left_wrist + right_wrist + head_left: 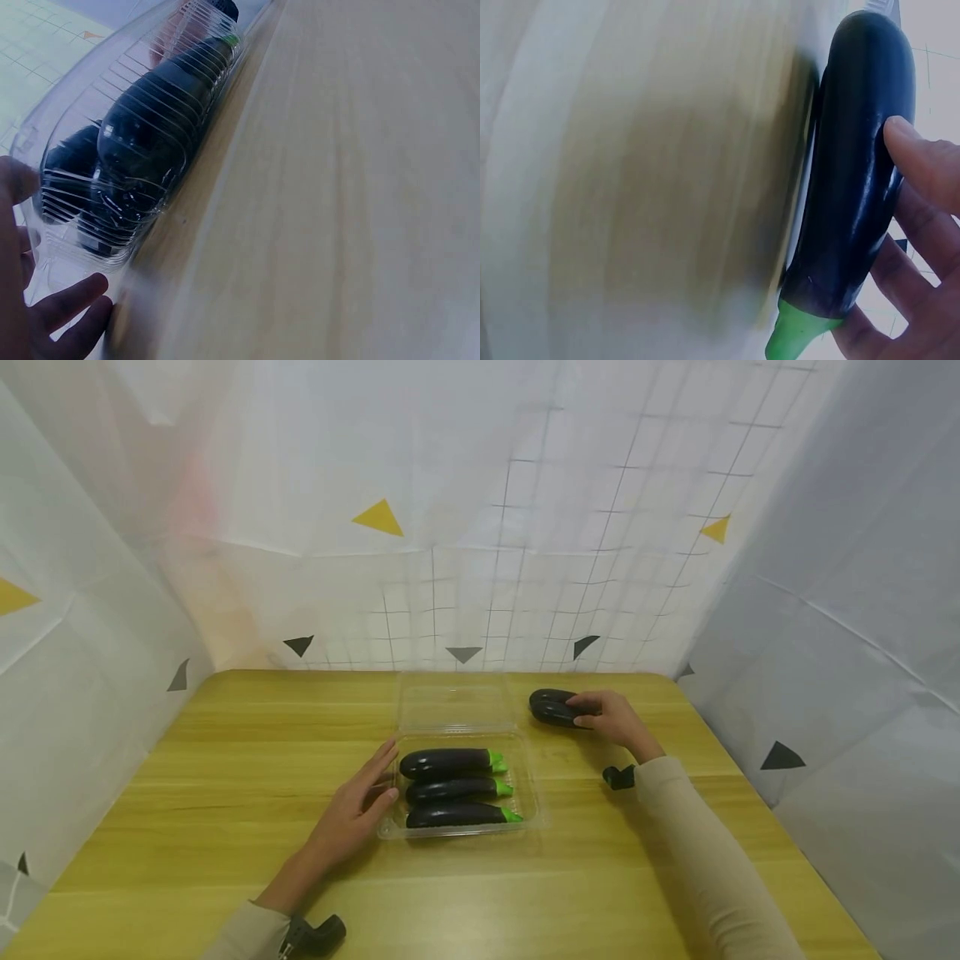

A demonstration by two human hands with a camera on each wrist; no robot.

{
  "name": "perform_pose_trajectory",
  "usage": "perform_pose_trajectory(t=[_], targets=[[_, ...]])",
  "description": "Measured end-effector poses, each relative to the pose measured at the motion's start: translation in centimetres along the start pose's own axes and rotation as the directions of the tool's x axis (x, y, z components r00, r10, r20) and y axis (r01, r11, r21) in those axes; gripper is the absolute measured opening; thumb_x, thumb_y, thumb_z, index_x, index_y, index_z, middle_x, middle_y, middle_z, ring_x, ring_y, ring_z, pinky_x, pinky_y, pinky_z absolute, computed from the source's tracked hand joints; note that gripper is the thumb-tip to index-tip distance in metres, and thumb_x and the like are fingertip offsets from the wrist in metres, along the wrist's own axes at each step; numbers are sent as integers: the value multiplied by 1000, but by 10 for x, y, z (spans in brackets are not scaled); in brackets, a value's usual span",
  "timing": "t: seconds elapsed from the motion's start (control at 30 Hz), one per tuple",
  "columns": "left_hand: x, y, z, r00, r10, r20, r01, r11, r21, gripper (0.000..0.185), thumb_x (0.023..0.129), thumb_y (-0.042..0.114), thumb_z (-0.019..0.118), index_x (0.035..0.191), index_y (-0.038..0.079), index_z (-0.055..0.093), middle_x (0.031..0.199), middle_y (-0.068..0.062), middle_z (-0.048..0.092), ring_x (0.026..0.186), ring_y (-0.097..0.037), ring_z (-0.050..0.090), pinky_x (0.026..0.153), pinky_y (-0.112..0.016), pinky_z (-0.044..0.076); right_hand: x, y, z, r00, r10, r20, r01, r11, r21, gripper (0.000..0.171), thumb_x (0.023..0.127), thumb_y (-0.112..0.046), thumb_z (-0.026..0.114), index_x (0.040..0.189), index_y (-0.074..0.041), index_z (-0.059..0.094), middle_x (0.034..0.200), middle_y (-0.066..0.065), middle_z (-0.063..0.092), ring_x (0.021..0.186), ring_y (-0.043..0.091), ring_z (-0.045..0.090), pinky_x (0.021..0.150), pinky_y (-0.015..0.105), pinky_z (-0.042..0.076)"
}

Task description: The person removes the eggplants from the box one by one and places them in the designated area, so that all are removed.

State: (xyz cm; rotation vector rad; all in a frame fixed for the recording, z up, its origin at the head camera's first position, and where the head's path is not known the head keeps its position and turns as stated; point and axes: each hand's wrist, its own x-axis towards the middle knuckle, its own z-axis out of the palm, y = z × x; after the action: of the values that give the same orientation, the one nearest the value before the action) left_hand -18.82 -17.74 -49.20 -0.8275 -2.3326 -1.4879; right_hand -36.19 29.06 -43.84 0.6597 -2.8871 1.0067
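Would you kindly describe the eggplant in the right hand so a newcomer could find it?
On the wooden table, look right of the clear tray. The eggplant lies there, gripped by the right hand; the other three sit in the tray.

Head camera looks down over the table; wrist cameras sit close.

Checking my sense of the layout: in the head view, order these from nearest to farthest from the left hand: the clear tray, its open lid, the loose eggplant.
From the left hand:
1. Clear tray, touching the fingertips, centre.
2. Open lid, behind the tray.
3. Loose eggplant, far right, in the right hand's grip.
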Motion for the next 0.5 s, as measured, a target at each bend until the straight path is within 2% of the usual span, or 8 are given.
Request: perform_pose_trajectory(t=[0.13,0.5], targets=[[0,0,0,1000,-4,2,4,1000,-5,64,104,2,60,163,8,35,168,-14,27,127,-40,60,102,-52,51,0,3,1,1000,-4,4,4,1000,3,34,95,-3,74,129,0,72,132,25,65,124,46,59,105,61,47],[-1,2,-1,999,-25,22,25,1000,19,62,107,8,57,164,14,33,170,-8,25,131,-35,57,105,-46,49,-1,7,5,1000,9,17,-10,1000,29,34,95,-3,74,129,-1,72,132,25,66,125,45,59,106,59,47]])
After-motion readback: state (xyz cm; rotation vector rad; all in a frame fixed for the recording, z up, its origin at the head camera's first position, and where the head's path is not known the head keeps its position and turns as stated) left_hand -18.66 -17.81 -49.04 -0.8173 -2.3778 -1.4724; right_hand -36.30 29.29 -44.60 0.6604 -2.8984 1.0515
